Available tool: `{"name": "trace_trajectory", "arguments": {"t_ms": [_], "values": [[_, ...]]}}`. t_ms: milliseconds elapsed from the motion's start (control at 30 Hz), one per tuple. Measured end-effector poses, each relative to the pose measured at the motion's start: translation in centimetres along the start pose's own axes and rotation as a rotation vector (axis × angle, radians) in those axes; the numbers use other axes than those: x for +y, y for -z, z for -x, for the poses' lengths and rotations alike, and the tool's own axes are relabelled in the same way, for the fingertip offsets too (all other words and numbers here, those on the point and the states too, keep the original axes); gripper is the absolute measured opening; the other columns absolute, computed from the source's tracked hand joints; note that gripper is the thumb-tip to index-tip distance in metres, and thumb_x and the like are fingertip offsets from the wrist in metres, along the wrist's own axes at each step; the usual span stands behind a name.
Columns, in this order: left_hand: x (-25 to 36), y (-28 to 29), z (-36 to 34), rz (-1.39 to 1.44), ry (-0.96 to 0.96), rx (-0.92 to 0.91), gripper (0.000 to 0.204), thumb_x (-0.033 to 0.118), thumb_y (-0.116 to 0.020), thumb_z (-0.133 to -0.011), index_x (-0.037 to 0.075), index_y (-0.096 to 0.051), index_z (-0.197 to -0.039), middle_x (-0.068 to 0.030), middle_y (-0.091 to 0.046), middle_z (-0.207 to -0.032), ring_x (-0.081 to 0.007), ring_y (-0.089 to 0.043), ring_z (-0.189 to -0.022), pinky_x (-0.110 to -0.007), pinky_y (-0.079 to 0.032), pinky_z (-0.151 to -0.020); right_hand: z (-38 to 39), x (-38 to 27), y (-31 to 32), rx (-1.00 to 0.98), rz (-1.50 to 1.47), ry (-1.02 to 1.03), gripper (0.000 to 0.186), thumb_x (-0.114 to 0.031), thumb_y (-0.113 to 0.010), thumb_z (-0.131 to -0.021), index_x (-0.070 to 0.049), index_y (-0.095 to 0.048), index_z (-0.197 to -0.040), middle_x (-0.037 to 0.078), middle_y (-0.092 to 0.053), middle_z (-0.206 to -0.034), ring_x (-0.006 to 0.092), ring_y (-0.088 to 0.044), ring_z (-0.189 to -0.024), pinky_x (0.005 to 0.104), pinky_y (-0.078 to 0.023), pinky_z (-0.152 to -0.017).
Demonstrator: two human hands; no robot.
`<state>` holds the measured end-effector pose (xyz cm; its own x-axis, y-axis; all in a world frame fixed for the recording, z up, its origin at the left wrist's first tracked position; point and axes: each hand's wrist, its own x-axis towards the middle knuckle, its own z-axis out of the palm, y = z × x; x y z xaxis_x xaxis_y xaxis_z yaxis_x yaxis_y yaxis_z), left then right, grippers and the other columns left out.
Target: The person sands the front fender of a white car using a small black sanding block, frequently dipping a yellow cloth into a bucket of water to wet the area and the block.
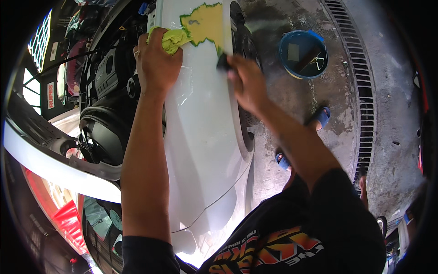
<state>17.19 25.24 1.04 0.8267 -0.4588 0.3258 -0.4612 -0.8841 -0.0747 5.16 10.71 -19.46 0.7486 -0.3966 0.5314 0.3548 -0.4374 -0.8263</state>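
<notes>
My left hand point(157, 61) is closed round a bunched yellow-green cloth point(173, 41) and rests on the inner edge of a white car fender point(200, 114). My right hand point(246, 82), smeared by motion, grips a small black block point(223, 63) at the fender's outer side. The block's underside is hidden, so its exact kind cannot be told. Just beyond it lies a yellowish patch point(205, 25) with a jagged green border on the white paint. The cloth reaches the left border of this patch.
To the left, the engine bay point(105, 77) stands exposed beside the raised white hood point(64, 169). A blue bucket point(285, 55) with dark liquid and some items in it stands on the wet concrete floor. A drain grate point(365, 109) runs along the right. The wheel point(246, 41) sits beneath the fender.
</notes>
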Motion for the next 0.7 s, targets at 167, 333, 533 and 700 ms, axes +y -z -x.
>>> {"name": "trace_trajectory", "arguments": {"t_ms": [167,333,533,700], "values": [[0.1,-0.6,0.2,0.02,0.002,-0.014,0.052,0.017,-0.084,-0.084,0.014,-0.067,-0.133,-0.0188,-0.064,-0.132,-0.045,-0.063,-0.12,-0.053,-0.053,-0.107,-8.0,2.0,-2.5,0.064,0.052,-0.127,0.036,-0.013,-0.072,-0.1,-0.008,-0.073,-0.136,0.016,-0.077,-0.12,0.0405,-0.07,-0.106,0.0511,-0.057,-0.093],[0.4,0.3,0.3,0.007,0.041,-0.018,0.052,0.016,-0.084,-0.085,0.015,-0.067,-0.134,-0.0187,-0.064,-0.134,-0.0456,-0.063,-0.121,-0.054,-0.054,-0.109,0.8,-3.3,0.8,-0.079,0.008,0.002,0.038,-0.014,-0.072,-0.101,-0.006,-0.071,-0.139,0.021,-0.071,-0.136,0.0436,-0.069,-0.118,0.0514,-0.056,-0.099],[0.3,-0.3,0.0,0.022,0.054,-0.011,0.053,0.015,-0.085,-0.084,0.016,-0.067,-0.135,-0.0173,-0.064,-0.132,-0.0453,-0.063,-0.12,-0.054,-0.055,-0.107,-9.4,1.0,-1.9,-0.101,0.003,-0.291,0.037,-0.018,-0.071,-0.103,-0.005,-0.071,-0.138,0.024,-0.072,-0.134,0.0445,-0.068,-0.12,0.0506,-0.056,-0.1],[0.3,-0.1,0.3,0.005,0.041,-0.017,0.052,0.015,-0.085,-0.084,0.017,-0.068,-0.133,-0.017,-0.064,-0.131,-0.0449,-0.064,-0.119,-0.053,-0.056,-0.104,1.6,-4.7,1.2,-0.079,-0.078,-0.066,0.042,-0.014,-0.076,-0.098,-0.007,-0.071,-0.138,0.017,-0.074,-0.129,0.0397,-0.069,-0.112,0.0516,-0.056,-0.101]]}}
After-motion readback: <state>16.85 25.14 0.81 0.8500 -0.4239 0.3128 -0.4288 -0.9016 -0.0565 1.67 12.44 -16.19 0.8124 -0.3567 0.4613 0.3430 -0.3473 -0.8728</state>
